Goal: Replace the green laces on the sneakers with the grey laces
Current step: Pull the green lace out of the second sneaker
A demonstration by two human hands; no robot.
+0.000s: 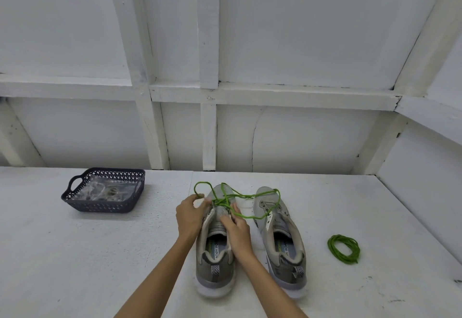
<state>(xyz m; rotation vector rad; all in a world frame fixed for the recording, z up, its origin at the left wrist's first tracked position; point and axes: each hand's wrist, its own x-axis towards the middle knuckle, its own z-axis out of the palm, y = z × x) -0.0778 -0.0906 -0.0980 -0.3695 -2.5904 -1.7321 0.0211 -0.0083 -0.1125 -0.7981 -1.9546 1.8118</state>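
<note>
Head view shows the left hand [191, 214] and right hand [238, 230] both pinching the green lace [221, 201] over the left sneaker [215, 267] at six o'clock, with the grey laces [110, 190] in the basket [107, 207] at ten o'clock.

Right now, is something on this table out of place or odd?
Only a little: the loose green lace from the left sneaker trails over the right sneaker, where it may snag. Nothing looks spilled or damaged.
</note>
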